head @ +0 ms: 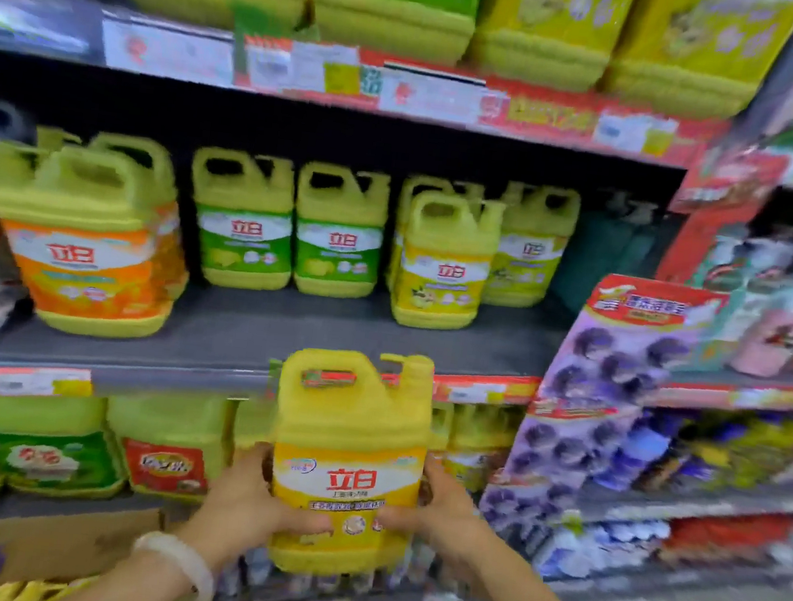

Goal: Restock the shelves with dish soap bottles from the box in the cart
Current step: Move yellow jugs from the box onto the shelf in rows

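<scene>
Small print on the yellow plastic dish soap jug (349, 463) between the fingers (305, 519) was blurred; the brown cardboard box (30, 550) was cut off below them.

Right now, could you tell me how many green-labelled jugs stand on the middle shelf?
2: the left green jug and the right green jug stand side by side at the centre of the middle shelf. More may be hidden behind them.

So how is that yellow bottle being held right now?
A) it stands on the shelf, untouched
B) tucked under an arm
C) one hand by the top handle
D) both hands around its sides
D: the left hand and right hand grip opposite sides of the yellow dish soap bottle, lifted in front of the shelf, its handle free.
</scene>
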`<state>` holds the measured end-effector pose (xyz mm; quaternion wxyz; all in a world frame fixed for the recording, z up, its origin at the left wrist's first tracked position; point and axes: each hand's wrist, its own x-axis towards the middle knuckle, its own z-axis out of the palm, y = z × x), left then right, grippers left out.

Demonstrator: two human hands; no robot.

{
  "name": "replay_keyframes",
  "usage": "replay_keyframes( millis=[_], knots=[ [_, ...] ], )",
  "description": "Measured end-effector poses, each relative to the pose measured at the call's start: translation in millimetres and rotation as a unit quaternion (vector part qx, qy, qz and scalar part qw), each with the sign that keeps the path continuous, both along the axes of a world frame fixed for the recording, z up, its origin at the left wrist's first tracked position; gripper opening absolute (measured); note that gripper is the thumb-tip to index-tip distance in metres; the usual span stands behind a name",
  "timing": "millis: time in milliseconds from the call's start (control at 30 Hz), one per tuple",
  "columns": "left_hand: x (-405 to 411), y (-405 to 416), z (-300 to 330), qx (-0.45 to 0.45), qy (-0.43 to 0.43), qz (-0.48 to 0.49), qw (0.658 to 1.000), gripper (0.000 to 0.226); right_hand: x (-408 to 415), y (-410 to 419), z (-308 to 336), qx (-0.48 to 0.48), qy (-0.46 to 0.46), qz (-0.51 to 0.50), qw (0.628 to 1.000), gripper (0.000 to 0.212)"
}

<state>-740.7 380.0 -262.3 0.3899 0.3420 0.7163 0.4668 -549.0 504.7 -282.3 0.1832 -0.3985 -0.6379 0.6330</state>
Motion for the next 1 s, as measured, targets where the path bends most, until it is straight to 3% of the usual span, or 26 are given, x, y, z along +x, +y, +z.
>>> replay_keyframes(
  millis=[167, 333, 533, 700, 1000],
  knots=[
    [41.3, 69.8, 40.5, 0.062, 0.007, -0.003, 0.998, 0.062, 33.1, 52.9, 39.6, 0.065, 0.098, -0.042, 0.992, 0.075],
    [38.0, 132.2, 61.5, 0.080, 0.047, 0.010, 0.996, 0.079, 33.4, 112.7, 57.3, 0.103, 0.147, -0.063, 0.982, 0.071],
    [24.7, 203.0, 65.9, 0.117, 0.057, 0.021, 0.991, 0.084, 17.1, 183.4, 73.7, 0.134, 0.127, -0.042, 0.982, 0.079],
    [15.1, 249.1, 57.1, 0.120, 0.073, 0.018, 0.990, 0.084, 8.6, 227.1, 67.7, 0.120, 0.110, -0.041, 0.986, 0.068],
    [13.5, 275.0, 55.2, 0.106, 0.101, -0.003, 0.989, 0.086, 7.3, 254.0, 61.5, 0.114, 0.092, -0.053, 0.988, 0.077]
  ],
)
